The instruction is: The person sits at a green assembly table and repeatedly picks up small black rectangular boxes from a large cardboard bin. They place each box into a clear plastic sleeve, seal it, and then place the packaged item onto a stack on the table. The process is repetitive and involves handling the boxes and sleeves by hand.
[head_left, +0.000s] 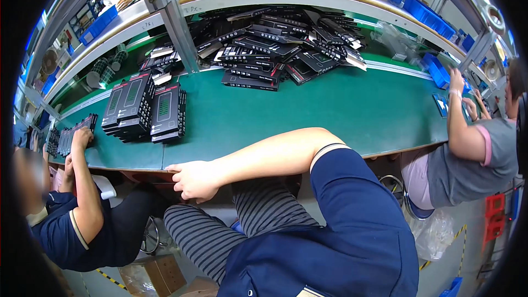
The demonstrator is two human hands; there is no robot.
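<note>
Green table [308,115] edge, right hand [195,180] loosely curled, fingertips touching it

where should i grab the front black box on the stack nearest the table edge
Grip the front black box by its two long side edges, coming from above on the near side. It lies flat and tilted against its neighbours, its top face and near short end free. The right hand rests at the table edge.

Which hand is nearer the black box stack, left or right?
Right. The right hand sits at the table edge below the stack; left hand is out of view.
</note>
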